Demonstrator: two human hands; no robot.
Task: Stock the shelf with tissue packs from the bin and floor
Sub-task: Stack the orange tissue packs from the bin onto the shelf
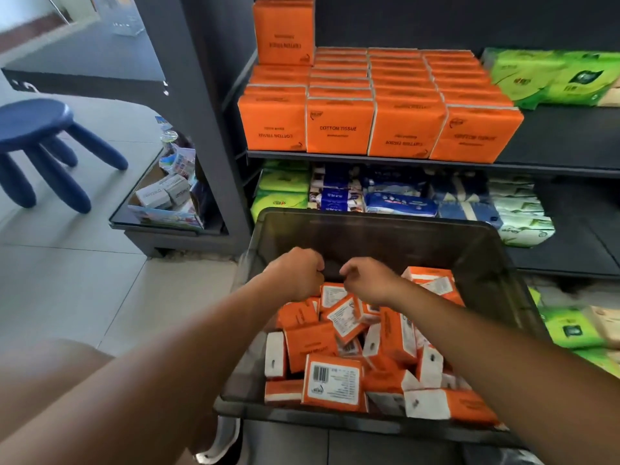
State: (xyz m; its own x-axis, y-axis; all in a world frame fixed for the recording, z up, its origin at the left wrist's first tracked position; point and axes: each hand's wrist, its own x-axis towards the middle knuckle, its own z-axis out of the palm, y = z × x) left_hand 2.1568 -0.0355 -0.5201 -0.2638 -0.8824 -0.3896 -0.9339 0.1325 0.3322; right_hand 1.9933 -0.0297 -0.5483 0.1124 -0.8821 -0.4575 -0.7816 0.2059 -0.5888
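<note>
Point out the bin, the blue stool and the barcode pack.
bin (369,234): head view, bare far wall.
blue stool (33,119): head view, seat top.
barcode pack (332,382): head view, labelled face.

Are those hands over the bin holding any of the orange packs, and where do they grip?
Neither appears to hold anything. The left hand and right hand hover with curled fingers above the orange packs in the bin.

Hands: left hand (295,273) and right hand (369,280) hover close together over the bin, fingers curled, nothing seen in them | Bin: dark bin (369,243) holds jumbled orange tissue packs (332,380) | Shelf: shelf (553,169) carries rows of orange packs (339,125) | Floor: blue stool (33,119) at left
</note>
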